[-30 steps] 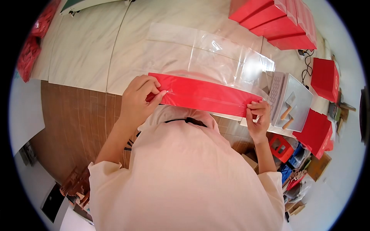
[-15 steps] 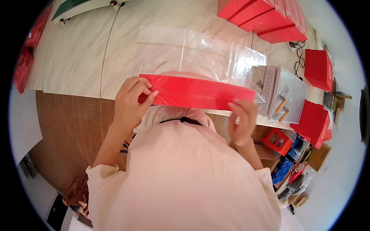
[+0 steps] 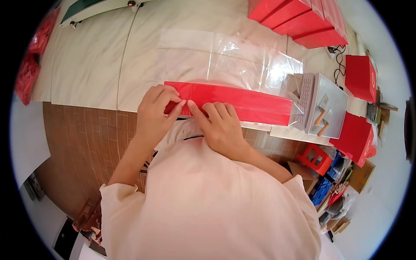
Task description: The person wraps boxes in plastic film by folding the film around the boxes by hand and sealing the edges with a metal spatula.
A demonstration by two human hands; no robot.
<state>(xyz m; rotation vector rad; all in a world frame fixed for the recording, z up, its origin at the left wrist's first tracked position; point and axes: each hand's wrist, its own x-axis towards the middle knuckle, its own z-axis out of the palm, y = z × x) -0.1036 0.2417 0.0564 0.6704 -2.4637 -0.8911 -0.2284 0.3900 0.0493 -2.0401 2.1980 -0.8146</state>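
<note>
On the pale tabletop's (image 3: 86, 65) near edge, the long red box (image 3: 251, 106) lies crosswise in front of you, with clear film (image 3: 238, 56) spread flat beyond it and poking past its right end. What has changed is your right hand (image 3: 223, 130): half a second ago it blurs near the box's right end, and now it rests toward the left end, fingers loosely bent on the red face, its thumb near the left thumb. You cannot tell from this view whether it pinches any film. Your left hand (image 3: 157, 106) stays where it was, narrowed on the left end with thumb and fingers close together; whether film is caught there too is unclear. For the work in hand, this seems to put both hands on one end, leaving the right end without a hand on it.

As for containers, a stack of red boxes (image 3: 301, 21) at the far right has a clear, shiny covering; their insides do not show. Two more stand farther right, one red box (image 3: 359, 78) beyond the other. Below them, a blue crate (image 3: 321, 190) sits among clutter, its contents too small to name.
</note>
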